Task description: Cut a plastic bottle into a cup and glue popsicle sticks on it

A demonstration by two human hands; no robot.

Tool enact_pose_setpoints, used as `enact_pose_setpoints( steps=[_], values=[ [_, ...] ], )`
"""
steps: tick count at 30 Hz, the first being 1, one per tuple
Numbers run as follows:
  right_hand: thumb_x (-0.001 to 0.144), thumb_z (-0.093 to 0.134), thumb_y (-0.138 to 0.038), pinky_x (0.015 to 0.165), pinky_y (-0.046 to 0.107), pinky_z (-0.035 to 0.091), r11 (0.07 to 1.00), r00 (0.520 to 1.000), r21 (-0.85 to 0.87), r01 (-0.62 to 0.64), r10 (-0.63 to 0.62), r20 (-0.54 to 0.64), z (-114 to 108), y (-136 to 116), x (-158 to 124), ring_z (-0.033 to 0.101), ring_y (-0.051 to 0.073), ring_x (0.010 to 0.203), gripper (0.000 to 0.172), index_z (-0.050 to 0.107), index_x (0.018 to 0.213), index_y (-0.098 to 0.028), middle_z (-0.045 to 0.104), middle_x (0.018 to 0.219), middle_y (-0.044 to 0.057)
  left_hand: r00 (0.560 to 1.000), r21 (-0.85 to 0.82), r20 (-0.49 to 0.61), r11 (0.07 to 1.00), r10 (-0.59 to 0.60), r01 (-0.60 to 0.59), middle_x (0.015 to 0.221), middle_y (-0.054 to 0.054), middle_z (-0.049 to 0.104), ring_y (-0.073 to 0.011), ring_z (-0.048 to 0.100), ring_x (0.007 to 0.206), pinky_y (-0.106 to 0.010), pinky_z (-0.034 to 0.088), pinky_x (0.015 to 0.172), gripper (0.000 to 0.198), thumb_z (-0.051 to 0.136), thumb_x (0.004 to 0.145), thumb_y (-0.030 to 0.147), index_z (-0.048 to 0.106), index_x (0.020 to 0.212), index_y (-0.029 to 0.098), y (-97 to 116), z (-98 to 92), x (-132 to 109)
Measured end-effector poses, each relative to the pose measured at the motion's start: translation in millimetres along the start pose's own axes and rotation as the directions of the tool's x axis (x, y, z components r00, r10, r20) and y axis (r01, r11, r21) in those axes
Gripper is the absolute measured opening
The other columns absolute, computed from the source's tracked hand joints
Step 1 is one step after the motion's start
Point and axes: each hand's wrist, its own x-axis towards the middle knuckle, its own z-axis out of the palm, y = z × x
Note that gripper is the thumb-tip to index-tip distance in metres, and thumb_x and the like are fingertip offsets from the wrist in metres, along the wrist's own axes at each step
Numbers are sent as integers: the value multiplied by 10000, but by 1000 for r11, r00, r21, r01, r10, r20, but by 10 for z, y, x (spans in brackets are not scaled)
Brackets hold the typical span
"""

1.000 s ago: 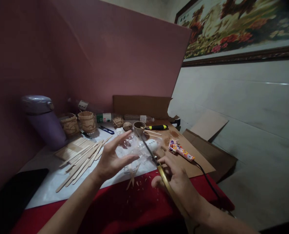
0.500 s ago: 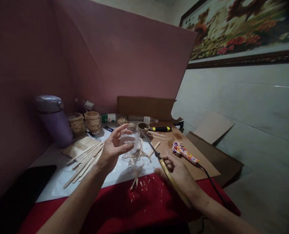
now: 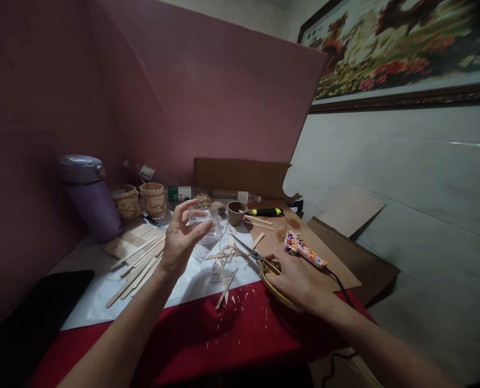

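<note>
My left hand (image 3: 181, 240) is raised above the white sheet (image 3: 102, 291) with its fingers curled round a clear plastic cup-like piece (image 3: 204, 222). My right hand (image 3: 300, 280) rests low on the table's red cloth (image 3: 224, 334), closed on the gold handles of a pair of scissors (image 3: 260, 264) whose blades point left toward a heap of wood scraps (image 3: 226, 261). A pile of wooden craft sticks (image 3: 138, 261) lies left of my left hand.
A purple flask (image 3: 88, 196), two stick-built cups (image 3: 143, 200), a small brown cup (image 3: 237, 212), a yellow-handled tool (image 3: 264, 212) and bottles stand at the back. A patterned glue gun (image 3: 304, 250) with cord lies on cardboard (image 3: 329, 269). A black object (image 3: 29, 307) sits left.
My right hand has lowered the scissors from a raised tilt down onto the table. My left hand has carried the clear plastic piece up and to the left.
</note>
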Motion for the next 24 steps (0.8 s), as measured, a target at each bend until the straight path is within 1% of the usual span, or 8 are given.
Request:
enact_pose_setpoints(
  steps=[5, 8, 12, 16, 18, 20, 22, 24],
  values=[
    [776, 536, -143, 647, 302, 362, 985, 997, -155, 72, -71, 15, 127, -73, 123, 670, 252, 806, 229, 706, 929, -141, 756, 916, 147, 996, 114, 56, 991, 65, -71, 1047, -9, 591, -159, 689, 822, -326, 556, 776, 603, 840, 684, 326, 457, 1144, 253, -32, 1, -39],
    [835, 521, -174, 655, 299, 366, 983, 996, -166, 74, -64, 65, 193, -186, 185, 681, 255, 857, 230, 695, 977, -120, 752, 985, 172, 982, 228, 105, 957, 160, -180, 1096, -27, 583, -182, 676, 930, -374, 540, 876, 614, 839, 686, 304, 454, 1162, 253, -81, 1, -62],
    [885, 538, -252, 643, 306, 382, 975, 993, -211, 70, -47, 109, 270, -373, 212, 699, 280, 887, 274, 691, 1042, -89, 751, 1014, 202, 962, 263, 143, 928, 234, -265, 1162, -58, 596, -230, 641, 1075, -455, 494, 995, 627, 842, 676, 299, 461, 1171, 251, -125, 10, -75],
    [926, 536, -341, 631, 332, 388, 924, 983, -349, 159, -115, 144, 213, -458, 270, 702, 305, 816, 316, 752, 876, -116, 760, 900, 209, 950, 247, 186, 924, 251, -292, 1184, -69, 602, -236, 624, 1109, -472, 479, 1019, 674, 834, 692, 290, 457, 1250, 262, -143, 5, -71],
    [959, 493, -306, 640, 333, 393, 932, 987, -324, 161, -157, 39, 107, -452, 354, 689, 276, 778, 351, 751, 799, -131, 756, 851, 190, 943, 252, 213, 918, 257, -307, 1184, -77, 609, -241, 622, 1112, -483, 478, 1017, 765, 835, 694, 287, 427, 1341, 273, -147, 1, -70],
    [980, 462, -268, 653, 318, 404, 974, 968, -158, 165, -190, -162, -16, -441, 465, 665, 226, 746, 349, 737, 803, -145, 749, 830, 144, 939, 267, 236, 913, 250, -310, 1195, -88, 618, -256, 618, 1129, -492, 483, 1007, 841, 837, 693, 285, 398, 1411, 283, -147, 0, -76],
    [982, 482, -292, 669, 297, 424, 964, 926, 74, 257, -224, -302, -112, -448, 574, 645, 189, 744, 304, 726, 857, -160, 737, 838, 98, 937, 283, 261, 909, 233, -305, 1221, -100, 621, -272, 615, 1147, -493, 497, 988, 853, 837, 694, 276, 409, 1431, 288, -143, 6, -91],
    [941, 570, -318, 701, 288, 446, 905, 892, 208, 370, -285, -350, -151, -481, 655, 636, 175, 782, 221, 722, 890, -167, 721, 880, 79, 927, 288, 303, 906, 222, -311, 1256, -109, 615, -283, 609, 1168, -494, 505, 983, 815, 833, 700, 259, 448, 1417, 288, -141, 14, -112]
  ],
)
